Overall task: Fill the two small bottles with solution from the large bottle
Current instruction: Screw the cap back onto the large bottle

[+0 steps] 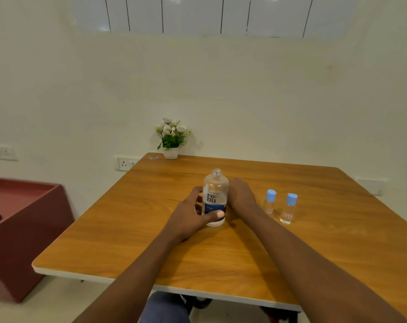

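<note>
The wooden surface [221, 252] carries an open large bottle [215, 197] between the fingers [196, 191], two small bottles [270, 202] just right of them, and a flower pot [171, 154] beyond.

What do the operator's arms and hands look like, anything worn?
Both forearms are bare, with no sleeves in view. The left hand and right hand wear no gloves; no watch, bracelet or ring shows. Blue-grey trousers show below the table.

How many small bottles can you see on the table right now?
2. The left small bottle stands right of the right hand; the right small bottle stands beside it, slightly nearer. Both are capped. None seems hidden.
</note>
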